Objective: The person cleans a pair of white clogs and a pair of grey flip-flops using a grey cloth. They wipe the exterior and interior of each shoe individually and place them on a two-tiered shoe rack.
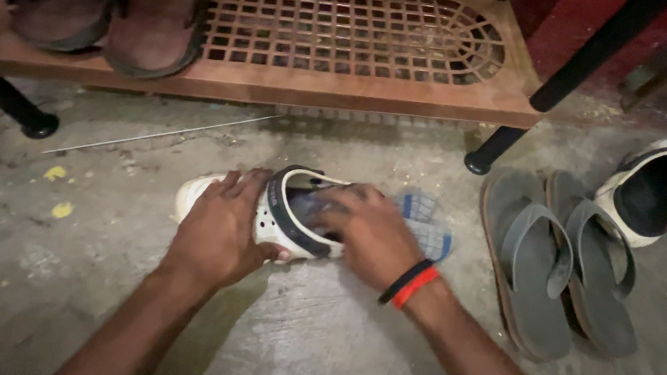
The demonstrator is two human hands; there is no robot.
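A white clog (286,220) with a dark heel strap lies on its side on the concrete floor (37,266), just in front of a low wooden bench (278,86). The left hand (221,226) lies over its toe end, fingers (241,183) curled down around the upper and gripping it. The right hand (370,231) covers the opening of the clog, its fingers (332,203) bent and pressed into or onto the inside; whether they pinch anything there cannot be told. A blue-and-white checked cloth (426,228) shows from under the right hand, spread on the floor just beside the clog's heel end and partly under the palm. On the right wrist sit a black band and a red band (409,283), touching each other.

To the right, well apart from the clog, a pair of grey flip-flops (559,272) lies side by side on the floor, one overlapping the other. Beyond them, near the frame's right edge, a second white clog (655,191) rests with its dark opening facing up. The bench has a lattice top and black legs (498,146); on its left end stands a pair of brown sandals (108,7). A thin pale stick (161,132) lies on the floor under the bench front, and small yellow spots (60,192) mark the concrete to the left.
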